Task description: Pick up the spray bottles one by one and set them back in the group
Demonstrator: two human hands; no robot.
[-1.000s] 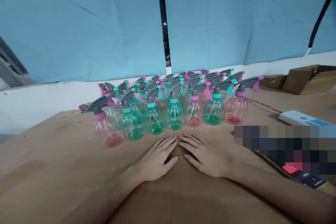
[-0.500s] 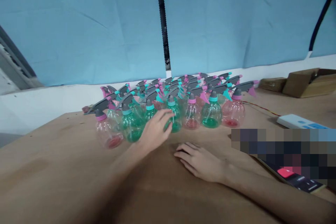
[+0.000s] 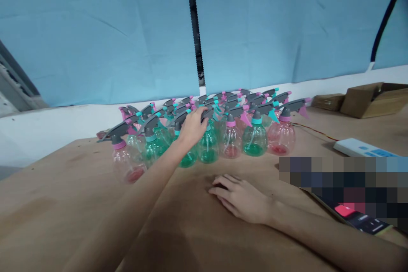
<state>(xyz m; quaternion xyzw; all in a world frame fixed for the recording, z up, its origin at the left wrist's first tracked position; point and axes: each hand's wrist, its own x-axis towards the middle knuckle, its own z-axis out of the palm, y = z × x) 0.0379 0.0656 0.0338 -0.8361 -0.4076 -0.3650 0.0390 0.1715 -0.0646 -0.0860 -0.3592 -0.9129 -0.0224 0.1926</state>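
Observation:
Several small spray bottles [image 3: 255,136], green and pink with grey trigger heads, stand in a cluster on the wooden table [image 3: 63,204]. My left hand [image 3: 191,126] reaches into the front row, its fingers curled over the grey head of a green spray bottle [image 3: 208,146]; whether it grips the bottle I cannot make out. My right hand [image 3: 242,197] lies flat on the table in front of the bottles, fingers stretched out, holding nothing.
A white power strip [image 3: 363,148] lies at the right, with a red-lit phone [image 3: 357,216] nearer me. Cardboard boxes [image 3: 369,100] sit at the back right. A blue curtain [image 3: 111,29] hangs behind the table.
My left hand lifted off the table and moved forward and up onto the head of a front-row green bottle. My right hand stayed flat on the table.

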